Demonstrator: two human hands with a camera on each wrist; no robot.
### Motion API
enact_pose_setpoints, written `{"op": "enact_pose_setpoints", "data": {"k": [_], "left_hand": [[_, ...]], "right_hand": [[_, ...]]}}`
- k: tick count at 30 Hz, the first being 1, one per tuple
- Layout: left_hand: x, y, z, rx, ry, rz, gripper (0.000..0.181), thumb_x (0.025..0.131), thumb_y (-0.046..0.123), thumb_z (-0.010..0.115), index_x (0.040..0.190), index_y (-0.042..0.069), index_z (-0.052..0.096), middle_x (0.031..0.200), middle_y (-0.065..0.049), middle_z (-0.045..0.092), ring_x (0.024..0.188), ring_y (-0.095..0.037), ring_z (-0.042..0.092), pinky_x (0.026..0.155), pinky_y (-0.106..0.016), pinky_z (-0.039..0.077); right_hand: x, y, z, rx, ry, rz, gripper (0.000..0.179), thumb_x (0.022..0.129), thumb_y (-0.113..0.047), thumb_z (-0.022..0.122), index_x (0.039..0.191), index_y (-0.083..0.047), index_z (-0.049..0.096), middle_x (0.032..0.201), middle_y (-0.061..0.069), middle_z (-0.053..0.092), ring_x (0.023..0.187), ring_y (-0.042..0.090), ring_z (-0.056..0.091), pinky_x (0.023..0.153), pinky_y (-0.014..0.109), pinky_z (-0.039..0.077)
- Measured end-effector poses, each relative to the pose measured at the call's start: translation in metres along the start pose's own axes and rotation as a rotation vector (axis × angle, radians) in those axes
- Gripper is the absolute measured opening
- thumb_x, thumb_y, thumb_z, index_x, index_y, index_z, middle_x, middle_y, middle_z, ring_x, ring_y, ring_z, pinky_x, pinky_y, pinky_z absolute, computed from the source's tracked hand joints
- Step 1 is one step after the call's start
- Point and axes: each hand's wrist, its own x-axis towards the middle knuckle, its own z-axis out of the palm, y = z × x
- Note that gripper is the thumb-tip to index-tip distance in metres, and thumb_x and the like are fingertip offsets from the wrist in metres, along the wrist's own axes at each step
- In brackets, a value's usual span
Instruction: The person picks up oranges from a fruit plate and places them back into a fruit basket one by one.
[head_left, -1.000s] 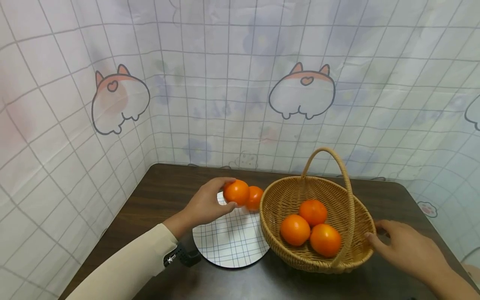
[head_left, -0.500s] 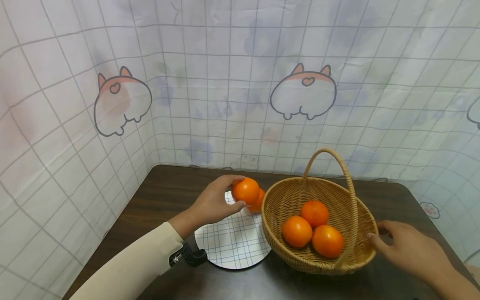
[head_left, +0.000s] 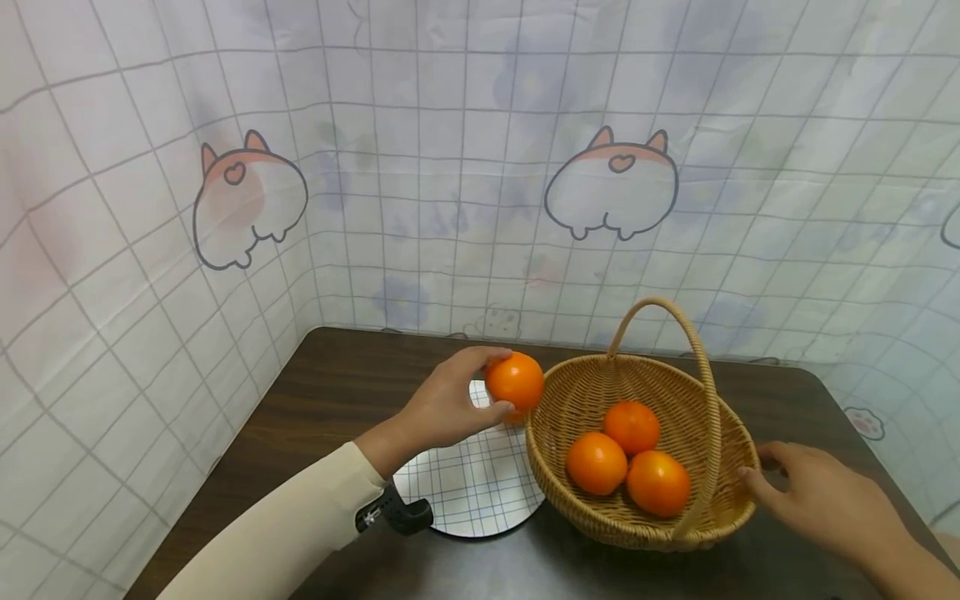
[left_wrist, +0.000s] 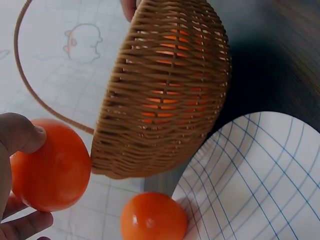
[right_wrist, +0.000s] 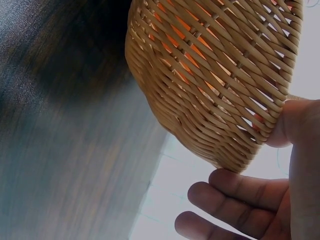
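Note:
My left hand (head_left: 448, 402) holds an orange (head_left: 517, 380) between thumb and fingers, raised above the far right part of a round white plate with blue checks (head_left: 472, 483). This orange is close to the left rim of a wicker basket (head_left: 573, 510); I cannot tell whether they touch. A second orange (left_wrist: 152, 217) sits at the plate's edge, mostly hidden in the head view behind the held one. Three oranges (head_left: 632, 427) lie inside the basket. My right hand (head_left: 828, 500) pinches the basket's right rim, with the thumb over the inner side and the fingers outside.
The basket's tall arched handle (head_left: 701, 375) rises over its right half. A dark wooden table (head_left: 337, 375) carries everything, with a checked cloth wall (head_left: 427, 225) behind and at the sides. A black wrist strap (head_left: 405, 512) hangs under the left wrist.
My left hand has carried its orange to the right, toward the basket, covering more of the orange behind it. The right hand keeps its hold on the rim.

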Motion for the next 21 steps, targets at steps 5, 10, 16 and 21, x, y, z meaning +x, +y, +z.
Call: {"op": "enact_pose_setpoints", "data": {"k": [5,10,16,21], "left_hand": [[0.004,0.006,0.003,-0.01,-0.015,0.003,0.063,0.087,0.025,0.083,0.144,0.017,0.055,0.141,0.002,0.056,0.124,-0.014,0.055,0.103,-0.037,0.048],[0.008,0.012,0.006,-0.036,-0.031,0.007,0.064,0.088,0.025,0.082,0.145,0.016,0.054,0.14,0.001,0.056,0.121,-0.015,0.057,0.1,-0.039,0.05],[0.013,0.018,0.012,-0.027,-0.038,0.032,0.064,0.087,0.024,0.082,0.144,0.016,0.055,0.141,0.001,0.056,0.123,-0.016,0.056,0.101,-0.038,0.049],[0.015,0.019,0.016,-0.026,-0.044,0.044,0.064,0.087,0.024,0.082,0.144,0.015,0.055,0.143,0.0,0.056,0.123,-0.016,0.056,0.1,-0.037,0.049]], "right_hand": [[0.0,-0.001,-0.001,0.001,0.004,-0.002,0.052,0.098,-0.052,0.063,0.117,-0.004,0.071,0.104,0.017,0.072,0.088,0.037,0.069,0.059,0.056,0.055],[0.0,0.0,0.0,0.0,-0.002,0.007,0.056,0.097,-0.056,0.062,0.117,-0.005,0.07,0.105,0.017,0.072,0.088,0.037,0.069,0.058,0.056,0.054],[0.0,0.003,0.002,-0.001,0.0,0.009,0.058,0.098,-0.058,0.061,0.118,-0.004,0.07,0.105,0.018,0.072,0.088,0.038,0.069,0.057,0.056,0.054],[-0.001,0.002,0.002,-0.006,0.01,0.0,0.058,0.098,-0.057,0.06,0.118,-0.004,0.07,0.105,0.017,0.072,0.089,0.038,0.069,0.057,0.056,0.054]]}}
